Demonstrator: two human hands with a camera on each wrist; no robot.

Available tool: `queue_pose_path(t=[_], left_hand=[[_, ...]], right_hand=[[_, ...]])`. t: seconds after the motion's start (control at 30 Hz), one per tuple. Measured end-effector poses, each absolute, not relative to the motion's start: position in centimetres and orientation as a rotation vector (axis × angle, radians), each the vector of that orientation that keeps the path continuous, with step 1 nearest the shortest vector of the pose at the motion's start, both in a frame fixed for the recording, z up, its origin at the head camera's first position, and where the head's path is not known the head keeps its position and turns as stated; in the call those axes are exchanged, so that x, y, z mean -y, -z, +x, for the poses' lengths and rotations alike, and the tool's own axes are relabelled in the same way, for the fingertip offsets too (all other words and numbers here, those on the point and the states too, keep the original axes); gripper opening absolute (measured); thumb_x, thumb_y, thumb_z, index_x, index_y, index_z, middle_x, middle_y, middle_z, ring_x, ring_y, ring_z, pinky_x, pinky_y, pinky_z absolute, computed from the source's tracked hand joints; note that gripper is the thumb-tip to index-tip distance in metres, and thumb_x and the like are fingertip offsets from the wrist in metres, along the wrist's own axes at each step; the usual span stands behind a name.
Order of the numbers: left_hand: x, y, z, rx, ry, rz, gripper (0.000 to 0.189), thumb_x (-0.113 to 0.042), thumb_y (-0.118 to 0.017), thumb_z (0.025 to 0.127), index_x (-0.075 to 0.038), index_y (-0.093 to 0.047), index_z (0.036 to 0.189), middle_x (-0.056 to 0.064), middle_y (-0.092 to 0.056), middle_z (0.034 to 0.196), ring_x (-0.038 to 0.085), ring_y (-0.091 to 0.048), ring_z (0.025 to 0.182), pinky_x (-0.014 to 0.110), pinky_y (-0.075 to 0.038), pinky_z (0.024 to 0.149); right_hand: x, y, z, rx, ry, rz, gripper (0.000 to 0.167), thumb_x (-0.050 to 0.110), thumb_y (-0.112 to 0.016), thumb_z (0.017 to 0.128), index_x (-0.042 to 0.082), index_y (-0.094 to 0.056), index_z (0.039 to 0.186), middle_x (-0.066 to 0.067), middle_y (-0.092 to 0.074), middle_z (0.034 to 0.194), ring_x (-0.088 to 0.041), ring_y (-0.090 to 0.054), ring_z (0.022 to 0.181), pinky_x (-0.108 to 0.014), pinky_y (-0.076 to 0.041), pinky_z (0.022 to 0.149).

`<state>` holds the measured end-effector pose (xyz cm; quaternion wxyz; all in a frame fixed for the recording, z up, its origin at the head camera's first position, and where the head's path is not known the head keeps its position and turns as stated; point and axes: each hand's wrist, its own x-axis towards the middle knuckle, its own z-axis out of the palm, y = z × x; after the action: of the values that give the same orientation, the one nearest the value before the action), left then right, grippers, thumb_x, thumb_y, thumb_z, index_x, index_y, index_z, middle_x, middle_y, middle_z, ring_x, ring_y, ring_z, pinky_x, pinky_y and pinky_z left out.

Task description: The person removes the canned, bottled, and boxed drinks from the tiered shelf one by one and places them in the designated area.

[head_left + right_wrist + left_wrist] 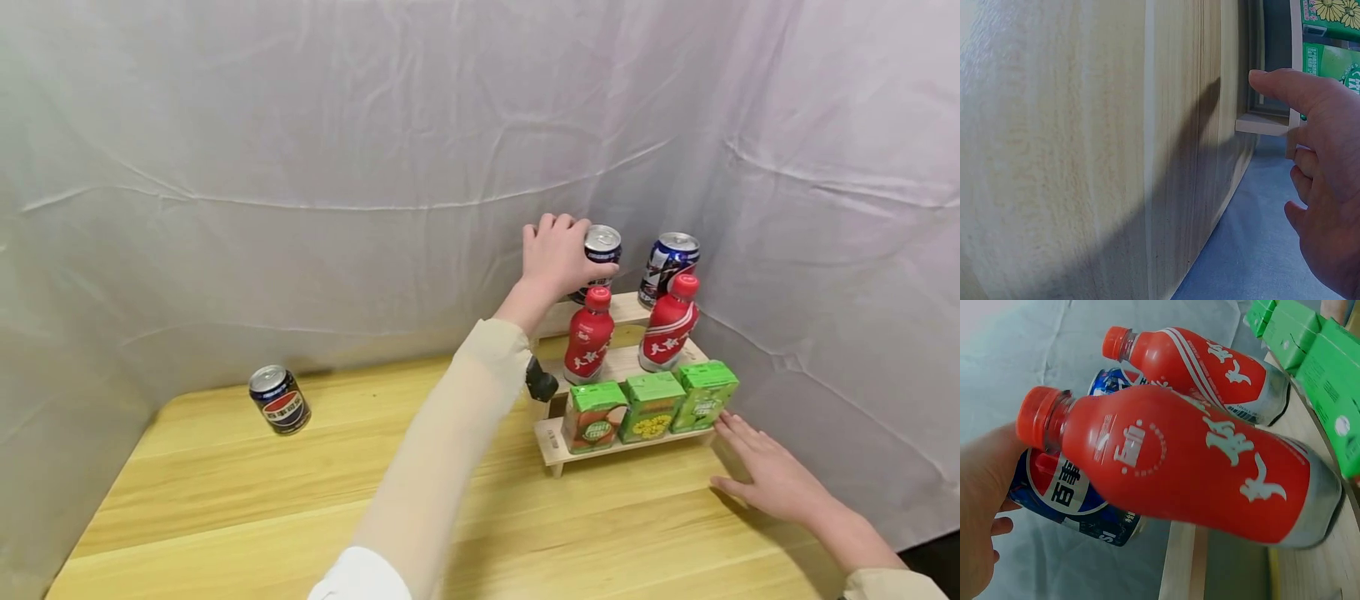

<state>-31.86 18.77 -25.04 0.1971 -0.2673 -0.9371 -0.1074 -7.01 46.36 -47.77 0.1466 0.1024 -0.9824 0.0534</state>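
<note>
My left hand (561, 254) grips a blue Pepsi can (603, 247) on the top step of a small wooden stepped rack (550, 440); the fingers wrap its far side and the thumb lies across its front. In the left wrist view the left hand (982, 506) is on this can (1063, 497), behind a red bottle (1197, 469). A second can (669, 265) stands to its right. Two red bottles (589, 337) occupy the middle step and three green cartons (651, 406) the bottom one. My right hand (761, 471) rests flat on the table beside the rack's right end, fingers straight and holding nothing.
Another Pepsi can (279, 401) stands alone at the table's far left. The wooden table (300, 500) is enclosed by white cloth walls (300, 167) behind and on both sides. In the right wrist view the rack's corner (1263, 124) is just beyond my right hand's fingers (1291, 87).
</note>
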Motion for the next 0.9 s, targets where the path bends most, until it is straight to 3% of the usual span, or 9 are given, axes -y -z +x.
queue_pose_path(t=[0.9], left_hand=[[-10.4, 26.1, -28.6, 2.401, 0.375, -0.806, 0.072, -0.070, -0.064, 0.075, -0.023, -0.057, 0.129, -0.004, -0.059, 0.125, 0.020, -0.048, 0.114, 0.040, -0.035, 0.094]], right_hand=[[-47.0, 47.6, -6.8, 2.823, -0.152, 0.314, 0.088, 0.033, -0.075, 0.081, -0.008, -0.033, 0.146, -0.031, -0.030, 0.152, -0.037, -0.015, 0.150, -0.015, 0.016, 0.113]])
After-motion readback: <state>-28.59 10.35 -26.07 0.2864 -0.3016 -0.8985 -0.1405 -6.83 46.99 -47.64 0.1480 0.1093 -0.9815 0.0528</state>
